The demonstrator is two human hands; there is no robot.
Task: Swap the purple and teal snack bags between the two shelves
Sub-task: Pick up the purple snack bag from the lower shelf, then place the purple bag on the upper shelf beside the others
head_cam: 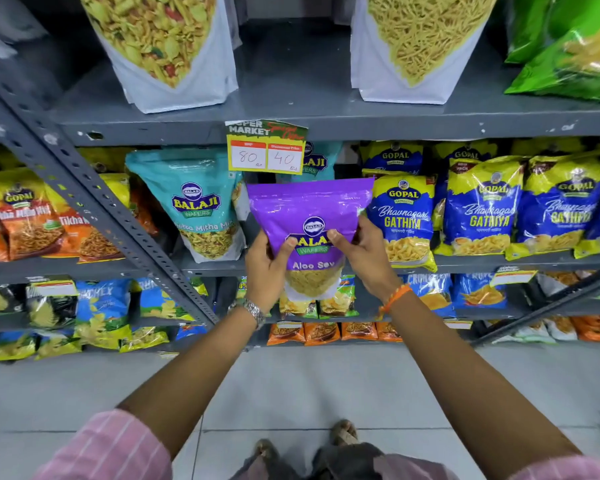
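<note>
A purple Balaji snack bag (309,209) is held upright in front of the middle shelf (499,259). My left hand (267,268) grips its lower left side and my right hand (364,254) grips its lower right side, thumbs on the front. A teal Balaji bag (194,202) stands on that shelf just to the left of the purple one. A second teal bag (317,162) shows behind the price tag, mostly hidden. The upper shelf (291,102) has free room between two big white bags.
A price tag (266,148) hangs from the upper shelf's edge above the purple bag. Blue and yellow Gopal bags (478,209) fill the right. A slanted grey steel brace (94,199) crosses at left. Lower shelves hold chip packets; tiled floor lies below.
</note>
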